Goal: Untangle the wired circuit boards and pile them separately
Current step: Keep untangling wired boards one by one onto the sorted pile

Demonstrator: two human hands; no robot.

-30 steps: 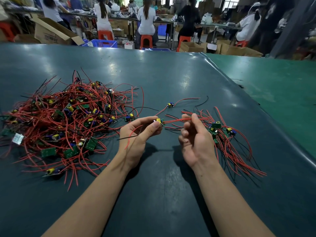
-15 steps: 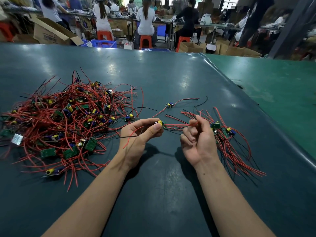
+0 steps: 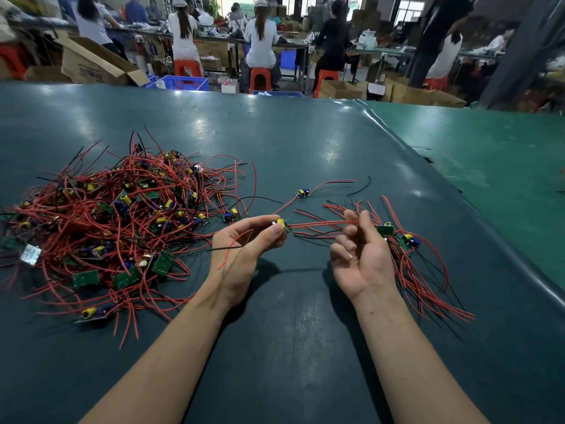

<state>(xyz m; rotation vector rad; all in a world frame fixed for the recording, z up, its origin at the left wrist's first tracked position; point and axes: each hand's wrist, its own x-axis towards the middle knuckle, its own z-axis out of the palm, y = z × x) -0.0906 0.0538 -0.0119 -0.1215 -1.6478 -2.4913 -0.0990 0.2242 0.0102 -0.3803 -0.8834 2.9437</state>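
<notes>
A big tangle of small green circuit boards with red and black wires [image 3: 122, 221] lies on the left of the dark table. My left hand [image 3: 244, 249] pinches one small board with a yellow part [image 3: 282, 224] between thumb and fingers. Its red wires [image 3: 318, 224] run right to my right hand [image 3: 357, 255], which pinches them between thumb and forefinger, palm up. Behind my right hand lies a smaller sorted pile of boards and wires [image 3: 409, 255]. One loose board [image 3: 302, 192] lies beyond my hands.
The dark green table mat [image 3: 290, 332] ends at a raised edge [image 3: 489, 240] on the right, with a lighter green table beyond. People sit at benches on red stools far behind. A cardboard box [image 3: 91, 65] and a blue crate stand past the table's far edge.
My right hand has slid a little right along the red wires, drawing them straighter away from the board in my left hand. My left hand stays in place.
</notes>
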